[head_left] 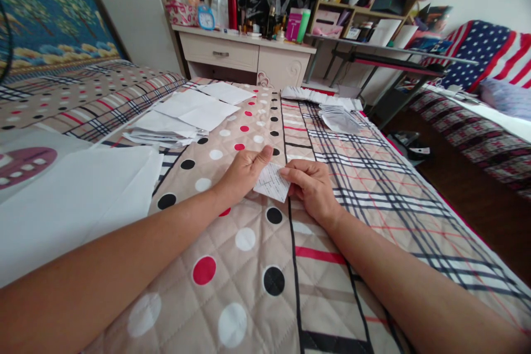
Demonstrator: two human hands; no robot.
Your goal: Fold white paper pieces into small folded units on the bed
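My forearms reach over the dotted bedspread. Between my hands sits a small printed paper: my left hand grips its left edge, while my right hand pinches its right edge, thumb on top.

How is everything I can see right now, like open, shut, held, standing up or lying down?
Left hand: fingers closed on the slip
Right hand: fingers pinching the slip
Printed slip: held, print showing
White papers: lying on the bed, overlapping
Drawer: shut
Cupboard door: shut
Red bottle: standing upright
Blue clock: standing upright
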